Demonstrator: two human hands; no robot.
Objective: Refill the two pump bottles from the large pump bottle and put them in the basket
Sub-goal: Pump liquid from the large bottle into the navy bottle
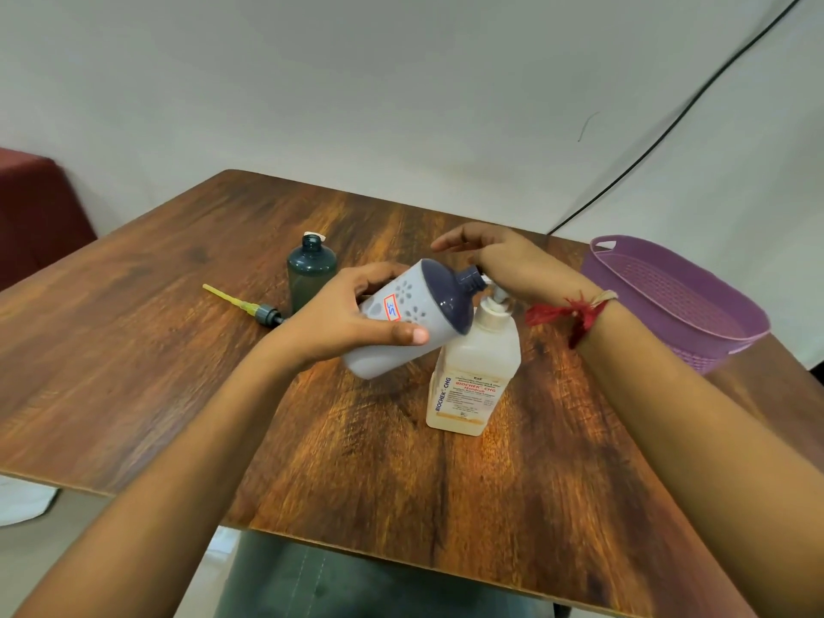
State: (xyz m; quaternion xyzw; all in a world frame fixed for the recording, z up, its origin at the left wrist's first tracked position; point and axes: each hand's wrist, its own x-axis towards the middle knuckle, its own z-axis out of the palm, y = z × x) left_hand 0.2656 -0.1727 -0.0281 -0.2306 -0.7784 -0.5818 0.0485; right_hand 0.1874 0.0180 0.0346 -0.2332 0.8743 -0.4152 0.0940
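A dark brown wood-grain surface (pixel 178 385) is carrying everything. At its right edge a purple woven-look plastic basket (pixel 677 301) is sitting with nothing visible inside. Near the middle, a large translucent whitish plastic pump bottle (pixel 472 376) with a printed label is standing upright. A pale grey plastic bottle with a dark blue domed top (pixel 423 301) is being held tilted above the surface, its uncapped neck pointing at the large bottle's white pump spout and just beside it. The left hand (pixel 343 318) is gripping this bottle around its body, fingers and thumb curled round it. The right hand (pixel 504 265) is resting on the large bottle's pump head with its fingers loosely extended and holding nothing. A dark teal translucent plastic bottle (pixel 311 274) is standing uncapped behind the left hand. Beside it a dark pump head with a yellow dip tube (pixel 249 305) is lying on the surface. A red thread band (pixel 570 312) is circling the right wrist.
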